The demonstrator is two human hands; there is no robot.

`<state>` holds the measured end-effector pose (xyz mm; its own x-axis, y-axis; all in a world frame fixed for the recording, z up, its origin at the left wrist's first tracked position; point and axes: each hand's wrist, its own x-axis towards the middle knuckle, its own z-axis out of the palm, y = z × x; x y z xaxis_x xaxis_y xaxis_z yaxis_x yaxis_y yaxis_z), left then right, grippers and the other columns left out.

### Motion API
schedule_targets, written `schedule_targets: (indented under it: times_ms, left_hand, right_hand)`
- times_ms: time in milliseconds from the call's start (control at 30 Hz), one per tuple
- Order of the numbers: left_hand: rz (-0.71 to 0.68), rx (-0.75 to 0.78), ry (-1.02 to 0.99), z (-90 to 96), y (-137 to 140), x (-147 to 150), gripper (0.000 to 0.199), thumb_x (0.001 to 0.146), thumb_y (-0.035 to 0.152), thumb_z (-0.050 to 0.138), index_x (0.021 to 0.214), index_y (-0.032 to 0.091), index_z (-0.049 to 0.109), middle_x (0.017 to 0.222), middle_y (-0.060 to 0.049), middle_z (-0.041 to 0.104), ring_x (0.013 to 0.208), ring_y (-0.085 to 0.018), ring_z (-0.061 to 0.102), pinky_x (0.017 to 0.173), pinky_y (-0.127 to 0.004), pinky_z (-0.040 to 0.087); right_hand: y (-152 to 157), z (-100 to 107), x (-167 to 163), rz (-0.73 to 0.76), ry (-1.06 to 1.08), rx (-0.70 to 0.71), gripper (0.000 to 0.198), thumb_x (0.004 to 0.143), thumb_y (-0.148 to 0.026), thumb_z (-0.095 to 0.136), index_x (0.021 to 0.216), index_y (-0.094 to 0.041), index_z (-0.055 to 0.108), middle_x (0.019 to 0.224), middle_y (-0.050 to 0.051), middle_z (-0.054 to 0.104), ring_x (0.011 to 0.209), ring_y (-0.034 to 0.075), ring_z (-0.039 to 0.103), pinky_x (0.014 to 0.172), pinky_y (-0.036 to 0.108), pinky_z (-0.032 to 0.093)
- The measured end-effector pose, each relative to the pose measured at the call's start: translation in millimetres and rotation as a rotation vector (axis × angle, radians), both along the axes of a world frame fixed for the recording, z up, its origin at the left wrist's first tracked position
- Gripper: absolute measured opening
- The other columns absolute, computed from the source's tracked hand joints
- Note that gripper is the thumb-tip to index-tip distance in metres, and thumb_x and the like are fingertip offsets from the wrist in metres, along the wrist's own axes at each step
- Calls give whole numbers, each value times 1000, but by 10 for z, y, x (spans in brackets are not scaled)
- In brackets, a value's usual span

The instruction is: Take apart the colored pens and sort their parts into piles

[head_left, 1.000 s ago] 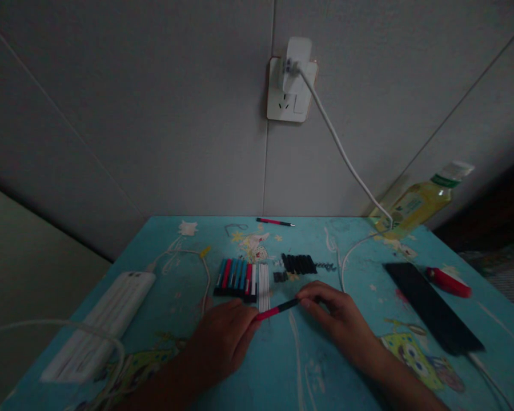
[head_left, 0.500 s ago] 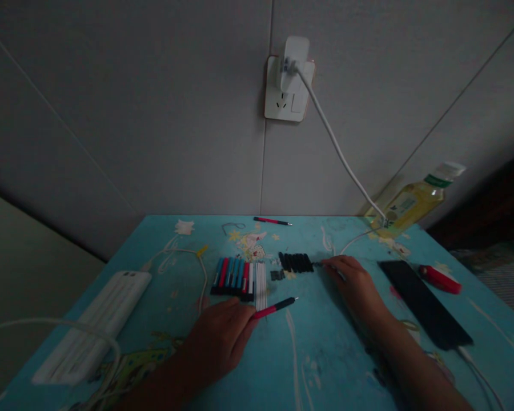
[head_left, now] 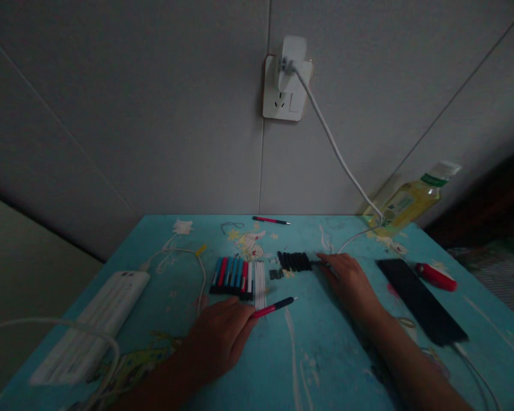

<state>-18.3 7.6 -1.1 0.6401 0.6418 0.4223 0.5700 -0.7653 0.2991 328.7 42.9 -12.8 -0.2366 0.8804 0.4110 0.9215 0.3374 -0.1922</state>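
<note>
My left hand (head_left: 223, 331) is closed around a red pen (head_left: 265, 311) whose black grip and metal tip point right. Just beyond it lie a row of blue, red and white pen barrels (head_left: 233, 274) and several thin white refills (head_left: 260, 285). My right hand (head_left: 346, 279) has its thumb and fingers pinched low over the tabletop, at the right end of a row of black pen grips (head_left: 294, 261). Something small and dark shows by those fingertips, too small to name. Left of the grips sit small dark pieces (head_left: 276, 274).
Another red pen (head_left: 270, 220) lies near the wall. A white power strip (head_left: 89, 325) is at left. On the right are a black phone (head_left: 422, 299) with a cable, a red object (head_left: 436, 276) and a yellow bottle (head_left: 406, 202). A charger (head_left: 293, 63) is plugged into the wall.
My right hand has shifted slightly left, its fingertips closer to the black grips. My left hand still holds the pen in nearly the same place.
</note>
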Motion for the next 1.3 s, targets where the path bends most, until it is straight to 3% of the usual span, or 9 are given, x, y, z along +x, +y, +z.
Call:
schedule_targets:
  times_ms: [367,633,867,1300]
  left_hand:
    - [2,25,7,31,-15,8,18,99,19,42,96,18,60,75,-3,61,67,-18,57,64,-31,44]
    - [-9,16,21,32,-10,8,19,101,20,41,97,17,59,73,-3,59,66,-18,56,61,-31,43]
    - [-11,-23,8,-27,-17,-11,16,100,20,43,99,18,59,76,-3,60,69,-18,57,63,-31,44]
    - [-17,8,5,-4,-19,-1,16,100,20,43,99,18,59,75,-2,60,68,-18,57,65,-31,46]
  right_hand:
    - [-40,86,46,-66,-32,32,25,94,-25,57,116,-22,68,109,10,69,99,28,61,88,45,49]
    - [-88,132,-138,-30,-153,-6,20,94,-27,58,107,-26,74,106,10,66,93,26,59,81,41,46]
    - [-123,182,-148,-82,-125,-65,15,93,-27,59,96,-23,74,98,9,66,91,25,58,80,38,44]
    - [-138,189,-138,-34,-131,-113,12,93,-26,59,91,-24,71,92,4,73,90,23,62,79,37,41]
